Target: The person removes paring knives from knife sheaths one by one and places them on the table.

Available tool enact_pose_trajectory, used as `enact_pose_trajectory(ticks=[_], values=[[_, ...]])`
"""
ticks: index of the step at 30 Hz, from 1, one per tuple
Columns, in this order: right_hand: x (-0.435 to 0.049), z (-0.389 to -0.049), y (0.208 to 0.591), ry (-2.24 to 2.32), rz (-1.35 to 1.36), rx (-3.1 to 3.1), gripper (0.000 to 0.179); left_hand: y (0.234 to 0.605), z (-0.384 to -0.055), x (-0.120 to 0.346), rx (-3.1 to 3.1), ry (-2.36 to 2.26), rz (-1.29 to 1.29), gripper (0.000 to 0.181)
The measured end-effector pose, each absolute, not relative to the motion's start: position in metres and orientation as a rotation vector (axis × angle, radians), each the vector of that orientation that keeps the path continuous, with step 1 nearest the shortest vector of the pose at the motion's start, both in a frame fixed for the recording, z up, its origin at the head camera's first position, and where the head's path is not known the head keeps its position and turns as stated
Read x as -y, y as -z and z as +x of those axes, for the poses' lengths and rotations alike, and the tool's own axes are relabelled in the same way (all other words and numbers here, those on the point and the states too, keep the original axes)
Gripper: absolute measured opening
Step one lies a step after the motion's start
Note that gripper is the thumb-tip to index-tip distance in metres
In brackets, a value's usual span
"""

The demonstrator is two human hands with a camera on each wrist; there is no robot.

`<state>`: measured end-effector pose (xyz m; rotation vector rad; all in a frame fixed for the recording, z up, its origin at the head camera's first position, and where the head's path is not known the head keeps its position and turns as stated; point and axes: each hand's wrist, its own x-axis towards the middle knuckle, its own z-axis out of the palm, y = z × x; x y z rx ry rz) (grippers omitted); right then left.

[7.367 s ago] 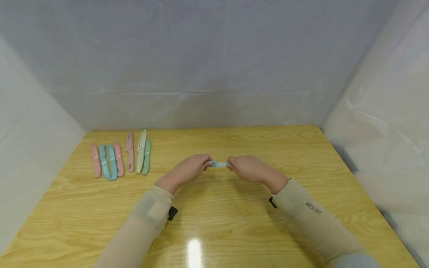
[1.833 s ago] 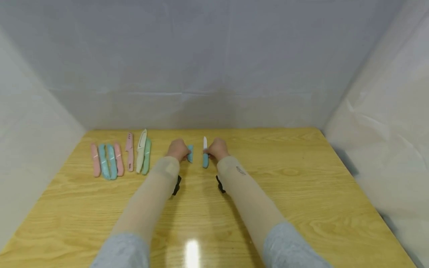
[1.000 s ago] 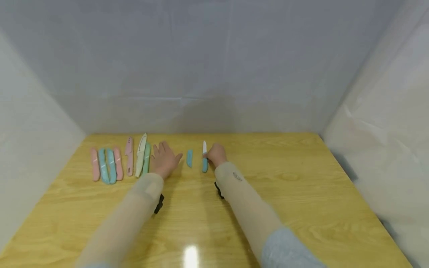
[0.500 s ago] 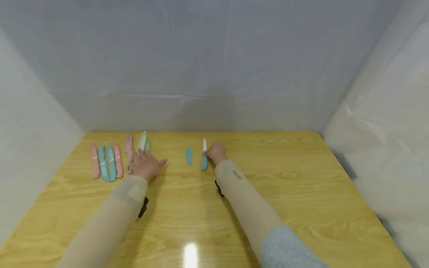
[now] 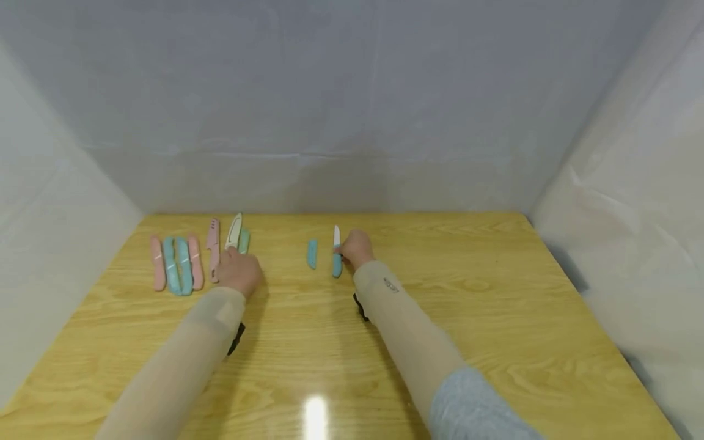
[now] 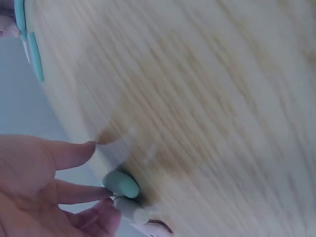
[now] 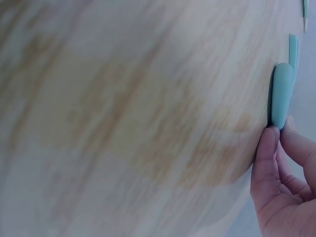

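Note:
My right hand [image 5: 357, 247] pinches a small blue-handled paring knife [image 5: 337, 266] near where handle meets blade, its pale blade bare and pointing away. The handle and pinching fingertips show in the right wrist view. Left of it lies the blue blade sheath [image 5: 311, 253]. My left hand [image 5: 239, 272] is over the handles of a cream knife [image 5: 233, 229] and a green knife [image 5: 244, 240]. In the left wrist view, the index fingertip is at the green handle [image 6: 123, 183], other fingertips are beside the cream handle [image 6: 132, 211], and the thumb stands apart.
A pink knife [image 5: 213, 235] with holes in its blade end lies just left of my left hand. Farther left, two pink [image 5: 158, 263] and two blue folded-looking knives [image 5: 172, 266] lie side by side. The wooden table [image 5: 440, 366] meets a pale sheet [image 5: 352, 153] behind.
Both hands earlier held a blue-and-white thing; the bare knife and sheath then lay apart. My left hand released the sheath, moved left to the knives, and drew in its spread fingers. The right keeps its pinch.

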<state>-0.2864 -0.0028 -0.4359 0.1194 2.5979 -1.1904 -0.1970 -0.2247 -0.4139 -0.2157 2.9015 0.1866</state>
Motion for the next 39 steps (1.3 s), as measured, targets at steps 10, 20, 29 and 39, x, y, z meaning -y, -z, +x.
enact_pose_trajectory(ticks=[10, 20, 29, 39], values=[[-0.005, -0.292, 0.436, 1.250, 0.111, -2.623, 0.014, 0.411, -0.214, 0.216, -2.899, -0.370, -0.241, 0.034], [-0.001, -0.289, 0.442, 1.206, 0.077, -2.620, 0.016, 0.417, -0.214, 0.219, -2.823, -0.374, -0.245, 0.050], [-0.003, -0.285, 0.441, 1.133, 0.012, -2.677, 0.019, 0.415, -0.214, 0.223, -2.787, -0.525, -0.274, 0.027], [-0.005, -0.286, 0.440, 1.093, -0.006, -2.671, 0.027, 0.408, -0.209, 0.222, -2.787, -0.522, -0.297, 0.030]])
